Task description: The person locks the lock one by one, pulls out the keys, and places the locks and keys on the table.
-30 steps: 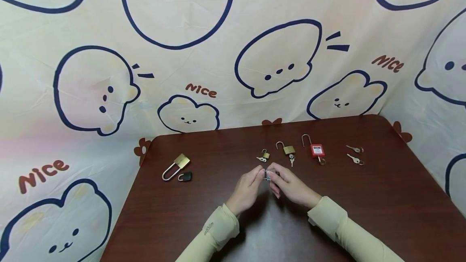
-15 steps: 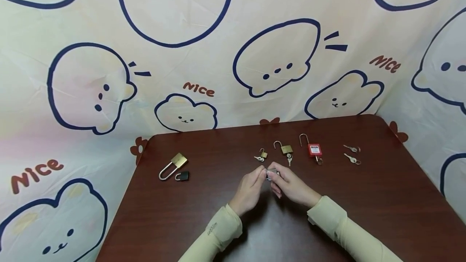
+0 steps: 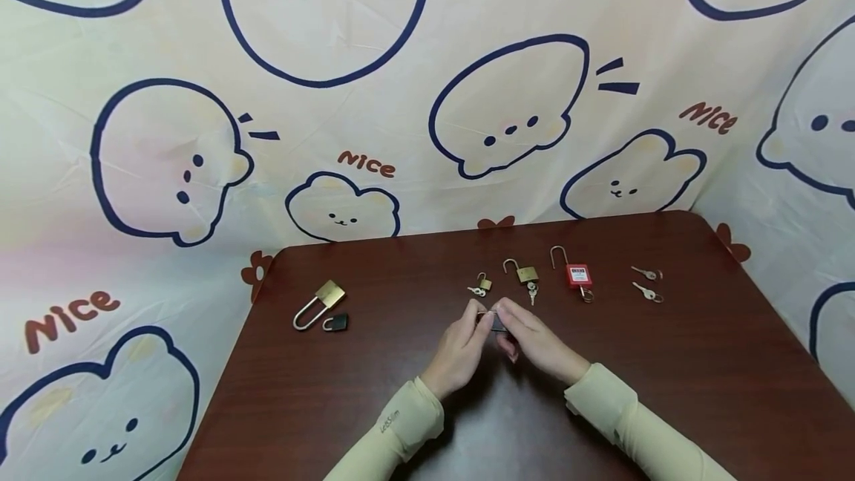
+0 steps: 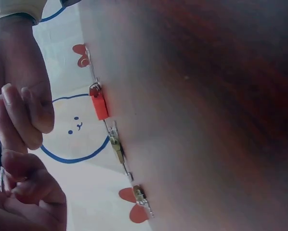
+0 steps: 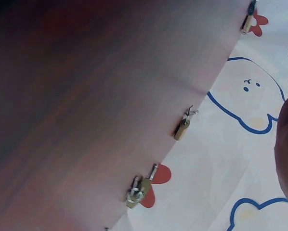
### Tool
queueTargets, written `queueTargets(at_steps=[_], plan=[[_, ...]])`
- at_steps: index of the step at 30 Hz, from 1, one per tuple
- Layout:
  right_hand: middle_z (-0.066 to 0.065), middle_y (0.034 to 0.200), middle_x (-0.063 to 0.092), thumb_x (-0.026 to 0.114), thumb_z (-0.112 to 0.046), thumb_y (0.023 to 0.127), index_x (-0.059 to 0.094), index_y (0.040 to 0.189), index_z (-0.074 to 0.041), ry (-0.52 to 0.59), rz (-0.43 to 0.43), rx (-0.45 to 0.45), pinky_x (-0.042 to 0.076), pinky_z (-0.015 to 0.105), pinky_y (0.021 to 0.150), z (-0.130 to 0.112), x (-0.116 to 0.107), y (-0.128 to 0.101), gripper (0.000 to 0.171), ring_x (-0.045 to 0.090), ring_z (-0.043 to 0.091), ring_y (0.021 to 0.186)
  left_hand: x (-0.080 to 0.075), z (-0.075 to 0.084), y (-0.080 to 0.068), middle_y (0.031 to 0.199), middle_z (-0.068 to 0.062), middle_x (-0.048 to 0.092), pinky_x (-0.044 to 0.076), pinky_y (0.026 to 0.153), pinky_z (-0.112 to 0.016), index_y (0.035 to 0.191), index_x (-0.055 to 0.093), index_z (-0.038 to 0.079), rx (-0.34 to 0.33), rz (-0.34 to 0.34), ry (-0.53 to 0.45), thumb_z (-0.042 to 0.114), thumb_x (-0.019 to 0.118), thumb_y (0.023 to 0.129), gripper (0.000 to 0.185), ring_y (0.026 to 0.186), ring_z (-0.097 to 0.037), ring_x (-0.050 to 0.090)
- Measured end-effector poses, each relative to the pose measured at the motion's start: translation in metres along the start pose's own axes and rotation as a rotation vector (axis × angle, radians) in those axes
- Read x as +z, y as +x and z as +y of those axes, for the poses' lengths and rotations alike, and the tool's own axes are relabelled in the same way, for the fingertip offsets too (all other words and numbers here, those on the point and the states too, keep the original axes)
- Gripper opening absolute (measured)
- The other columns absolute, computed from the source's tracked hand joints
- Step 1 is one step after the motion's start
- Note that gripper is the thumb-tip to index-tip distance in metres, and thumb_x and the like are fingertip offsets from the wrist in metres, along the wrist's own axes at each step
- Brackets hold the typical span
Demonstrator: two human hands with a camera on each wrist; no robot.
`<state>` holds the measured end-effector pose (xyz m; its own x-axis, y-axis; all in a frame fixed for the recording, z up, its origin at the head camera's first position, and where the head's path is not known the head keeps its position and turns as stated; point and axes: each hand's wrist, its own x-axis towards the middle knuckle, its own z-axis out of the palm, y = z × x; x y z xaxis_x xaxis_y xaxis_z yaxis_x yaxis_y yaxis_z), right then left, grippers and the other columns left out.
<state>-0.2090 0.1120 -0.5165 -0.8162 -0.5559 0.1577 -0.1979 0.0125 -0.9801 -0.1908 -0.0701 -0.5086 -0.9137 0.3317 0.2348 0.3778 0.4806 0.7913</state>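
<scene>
Both hands, left (image 3: 461, 344) and right (image 3: 531, 340), pinch a small padlock (image 3: 497, 324): likely light, rigid, slick metal, best gripped by its body.

Small dark padlock (image 3: 497, 323) held above the table

It is a tiny dark-bodied lock, mostly hidden by fingertips, lifted just off the brown table (image 3: 374, 399) near its middle, just in front of the smallest brass padlock (image 3: 485, 283). Whether its shackle is open cannot be told.
</scene>
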Motion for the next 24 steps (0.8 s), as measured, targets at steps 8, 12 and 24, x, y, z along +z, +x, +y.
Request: queueTargets(at_steps=[8,12,24], plan=[[0.0,0.069,0.045,0.027,-0.031,0.116,0.047,0.117,-0.002,-0.016,0.092,0.061,0.035,0.026,0.047,-0.006,0.005,0.002,0.036,0.041,0.009,0.054,0.006,0.003,0.003,0.082,0.003,0.063,0.045,0.066,-0.025,0.109,0.049,0.011,0.047,0.051,0.136,0.033,0.046,0.111,0.023,0.072,-0.012,0.055],[0.004,0.076,0.047,0.03,-0.031,0.116,0.048,0.121,-0.003,-0.037,0.127,0.094,0.035,0.024,0.048,-0.006,0.007,0.002,0.034,0.042,0.01,0.056,0.008,0.004,0.002,0.079,0.002,0.061,0.045,0.064,-0.026,0.108,0.05,0.01,0.043,0.07,0.15,0.034,0.046,0.111,0.024,0.071,-0.013,0.055],[0.01,0.106,0.055,0.028,-0.033,0.116,0.042,0.149,-0.004,-0.049,0.127,0.11,0.045,0.023,0.068,-0.002,0.007,0.004,0.046,0.05,0.01,0.075,0.014,0.0,0.002,0.084,0.001,0.064,0.049,0.065,-0.029,0.116,0.051,0.009,0.044,0.104,0.167,0.034,0.042,0.112,0.027,0.073,-0.016,0.06]])
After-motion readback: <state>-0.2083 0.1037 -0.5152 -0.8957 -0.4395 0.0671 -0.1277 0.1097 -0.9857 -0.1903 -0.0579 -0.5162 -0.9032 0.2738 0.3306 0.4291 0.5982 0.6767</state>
